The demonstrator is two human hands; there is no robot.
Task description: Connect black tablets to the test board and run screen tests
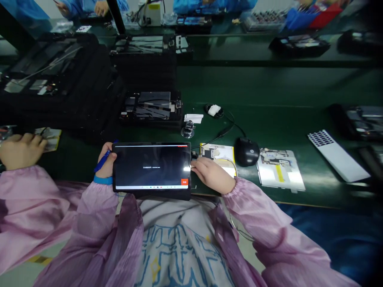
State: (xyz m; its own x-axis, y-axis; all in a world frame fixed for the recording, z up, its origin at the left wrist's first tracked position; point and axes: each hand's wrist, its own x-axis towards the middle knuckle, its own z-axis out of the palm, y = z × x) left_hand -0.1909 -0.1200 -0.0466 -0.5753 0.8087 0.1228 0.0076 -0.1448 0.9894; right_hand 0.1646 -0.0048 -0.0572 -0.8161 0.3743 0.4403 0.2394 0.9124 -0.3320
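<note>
A black tablet point(151, 167) with a lit dark screen rests at the near edge of the green bench. My left hand point(105, 161) grips its left edge and also holds a blue pen point(101, 161). At the tablet's right edge, my right hand point(211, 172) has its fingers closed on the side where a cable plug point(194, 155) enters. Both arms wear pink sleeves.
Another person's hand point(20, 150) in a pink sleeve rests at far left. Black trays of parts point(151, 107) stand behind the tablet. A black mouse point(245, 151), white device backs point(279, 169), a white keypad strip point(336, 154) and a small counter point(188, 128) lie on the bench.
</note>
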